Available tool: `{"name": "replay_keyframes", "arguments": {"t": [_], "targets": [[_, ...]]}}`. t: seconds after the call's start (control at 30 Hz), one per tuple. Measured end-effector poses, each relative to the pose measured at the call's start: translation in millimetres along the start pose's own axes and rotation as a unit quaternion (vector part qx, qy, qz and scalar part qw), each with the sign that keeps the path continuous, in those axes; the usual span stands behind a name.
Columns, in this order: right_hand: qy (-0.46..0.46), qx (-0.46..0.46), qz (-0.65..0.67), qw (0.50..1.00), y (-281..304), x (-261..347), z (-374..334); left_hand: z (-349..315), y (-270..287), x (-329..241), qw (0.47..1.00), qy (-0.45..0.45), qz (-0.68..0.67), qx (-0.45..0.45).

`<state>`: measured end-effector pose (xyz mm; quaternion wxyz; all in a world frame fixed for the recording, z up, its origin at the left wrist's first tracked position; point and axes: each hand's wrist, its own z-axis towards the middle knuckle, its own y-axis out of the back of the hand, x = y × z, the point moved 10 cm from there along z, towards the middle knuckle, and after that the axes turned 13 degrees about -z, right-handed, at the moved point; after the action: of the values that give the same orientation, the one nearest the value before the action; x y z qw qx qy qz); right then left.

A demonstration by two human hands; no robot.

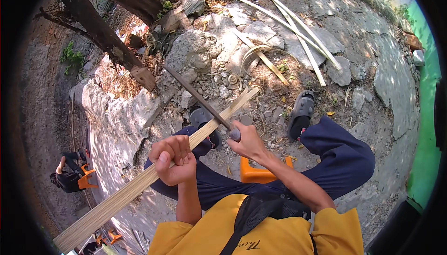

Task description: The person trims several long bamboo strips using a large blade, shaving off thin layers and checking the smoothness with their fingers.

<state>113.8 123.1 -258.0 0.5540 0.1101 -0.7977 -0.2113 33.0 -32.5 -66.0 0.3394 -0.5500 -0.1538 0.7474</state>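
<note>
My left hand (173,159) is closed around a long pale strip of split bamboo (123,193), which slants from the lower left up to the middle. In my right hand (249,141) is the handle of a long dark-bladed knife (198,95). The blade lies across the bamboo beyond my left hand and points to the upper left. A thin curl of shaving (255,89) shows by the bamboo's far end.
More pale strips (298,29) lie crossed on the rocky ground ahead, near a curled strip (244,64). Tree trunks (100,27) lean at the upper left. An orange stool (253,171) is under me. Another person (67,176) sits at far left; a green sheet (423,115) edges the right.
</note>
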Motion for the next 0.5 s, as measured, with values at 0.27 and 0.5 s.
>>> {"name": "replay_keyframes", "arguments": {"t": [0.27, 0.5], "targets": [[-0.036, -0.025, -0.002, 0.999, -9.2, -78.3, 28.2, 5.4, -3.2, 0.3, 1.0, -0.001, 0.015, 0.011], [-0.023, 0.007, -0.013, 1.0, -5.6, -19.1, 14.0, 8.3, 4.5, 1.9, 0.999, 0.003, -0.038, -0.033]]}}
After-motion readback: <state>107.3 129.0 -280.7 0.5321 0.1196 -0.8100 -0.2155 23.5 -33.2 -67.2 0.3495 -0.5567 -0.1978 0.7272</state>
